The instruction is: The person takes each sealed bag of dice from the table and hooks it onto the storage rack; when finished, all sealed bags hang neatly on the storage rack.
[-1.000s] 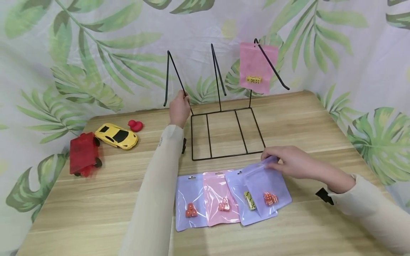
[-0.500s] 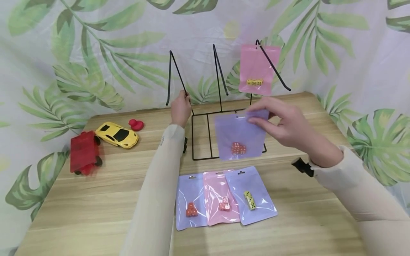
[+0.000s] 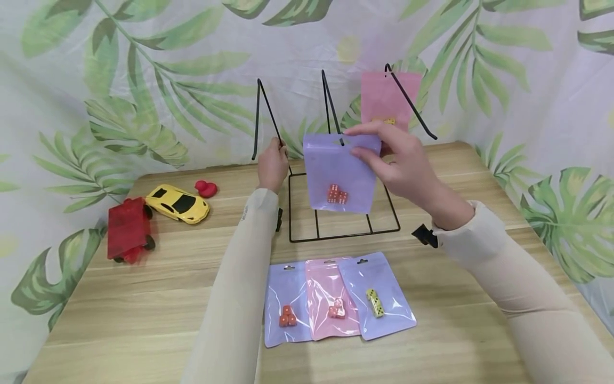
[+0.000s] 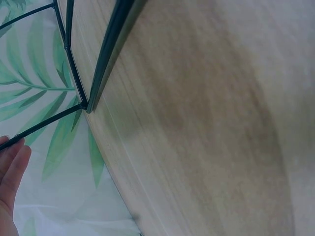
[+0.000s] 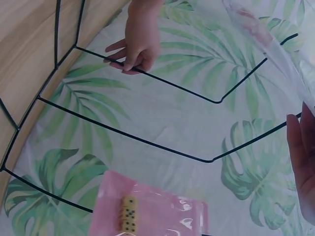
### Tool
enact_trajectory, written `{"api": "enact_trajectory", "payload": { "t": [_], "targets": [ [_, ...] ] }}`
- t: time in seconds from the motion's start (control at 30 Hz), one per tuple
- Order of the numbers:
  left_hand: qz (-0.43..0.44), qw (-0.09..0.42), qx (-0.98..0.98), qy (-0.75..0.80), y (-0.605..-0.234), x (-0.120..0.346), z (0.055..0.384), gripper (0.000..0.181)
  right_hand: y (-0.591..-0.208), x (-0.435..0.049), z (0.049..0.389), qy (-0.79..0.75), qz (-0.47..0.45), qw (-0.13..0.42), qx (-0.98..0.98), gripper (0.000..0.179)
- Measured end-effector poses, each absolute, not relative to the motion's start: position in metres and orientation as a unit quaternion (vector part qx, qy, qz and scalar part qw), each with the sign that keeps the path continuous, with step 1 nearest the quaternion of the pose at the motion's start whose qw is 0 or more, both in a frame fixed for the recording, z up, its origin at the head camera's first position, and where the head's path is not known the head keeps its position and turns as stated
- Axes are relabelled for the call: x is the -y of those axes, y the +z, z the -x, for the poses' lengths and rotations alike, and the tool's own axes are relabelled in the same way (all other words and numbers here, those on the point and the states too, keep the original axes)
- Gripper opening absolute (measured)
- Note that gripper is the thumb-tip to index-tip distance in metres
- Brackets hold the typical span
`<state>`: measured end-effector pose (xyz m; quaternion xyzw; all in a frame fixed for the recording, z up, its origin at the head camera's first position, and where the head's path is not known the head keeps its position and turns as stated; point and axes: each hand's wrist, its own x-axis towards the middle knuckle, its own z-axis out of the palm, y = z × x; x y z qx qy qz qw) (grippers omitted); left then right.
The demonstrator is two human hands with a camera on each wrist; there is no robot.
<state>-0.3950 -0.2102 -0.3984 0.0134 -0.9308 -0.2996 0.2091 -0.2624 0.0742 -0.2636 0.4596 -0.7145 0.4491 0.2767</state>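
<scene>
My left hand [image 3: 272,168] grips the left upright of a black wire rack [image 3: 290,213]; its fingertips [image 4: 19,157] show around the rod in the left wrist view. With thumb and fingers, my right hand [image 3: 408,168] pinches the top right of a purple zip bag [image 3: 340,165] holding orange-red dice. The tip of the rack's middle hook [image 3: 331,101] shows at the bag's hang hole, seemingly poking through it. A pink zip bag [image 3: 384,96] with yellow dice hangs on the right hook, partly behind my right hand. The left hook [image 3: 257,117] carries nothing.
On the wooden table [image 3: 168,298] in front lie a purple bag [image 3: 278,288] with red dice, a pink bag [image 3: 321,282] and another purple bag [image 3: 376,272] with yellow dice, overlapping. At left stand a red toy vehicle [image 3: 127,226], a yellow toy car [image 3: 179,204] and a small red toy [image 3: 206,188].
My right hand has lifted the purple bag with orange-red dice from the row on the table, up and left to the middle hook's tip. My left hand stays on the rack.
</scene>
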Motion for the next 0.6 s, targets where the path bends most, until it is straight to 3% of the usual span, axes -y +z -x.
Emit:
{"api": "enact_trajectory", "payload": {
  "t": [0.47, 0.6],
  "targets": [
    [-0.012, 0.217, 0.928, -0.304, -0.397, 0.209, 0.394, 0.023, -0.267, -0.056, 0.306, 0.413, -0.352, 0.28, 0.792, 0.024],
    [-0.011, 0.215, 0.928, -0.304, -0.398, 0.209, 0.393, 0.023, -0.263, -0.049, 0.321, 0.388, -0.301, 0.256, 0.833, 0.026]
  ]
}}
